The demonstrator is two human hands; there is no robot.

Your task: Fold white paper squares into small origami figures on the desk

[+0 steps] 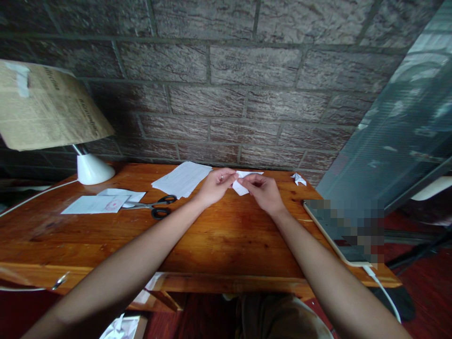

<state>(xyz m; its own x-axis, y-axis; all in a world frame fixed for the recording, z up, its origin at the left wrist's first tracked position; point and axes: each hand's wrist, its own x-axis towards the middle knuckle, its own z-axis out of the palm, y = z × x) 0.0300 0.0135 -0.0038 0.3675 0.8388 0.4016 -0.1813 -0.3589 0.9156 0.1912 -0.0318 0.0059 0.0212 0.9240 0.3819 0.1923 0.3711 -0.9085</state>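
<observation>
Both my hands meet at the far middle of a wooden table (219,235), pinching a small folded piece of white paper (241,188). My left hand (215,184) grips the paper's left side with thumb and fingers closed; a ring shows on one finger. From the right, my right hand (263,190) holds the same paper with its fingers curled over it. The paper sits just above or on the tabletop; I cannot tell which.
A stack of white sheets (181,179) lies left of my hands. Black-handled scissors (155,206) and more paper pieces (97,203) lie further left, by a white lamp base (92,168). A small folded paper figure (298,178) and a tablet with cable (339,230) sit right.
</observation>
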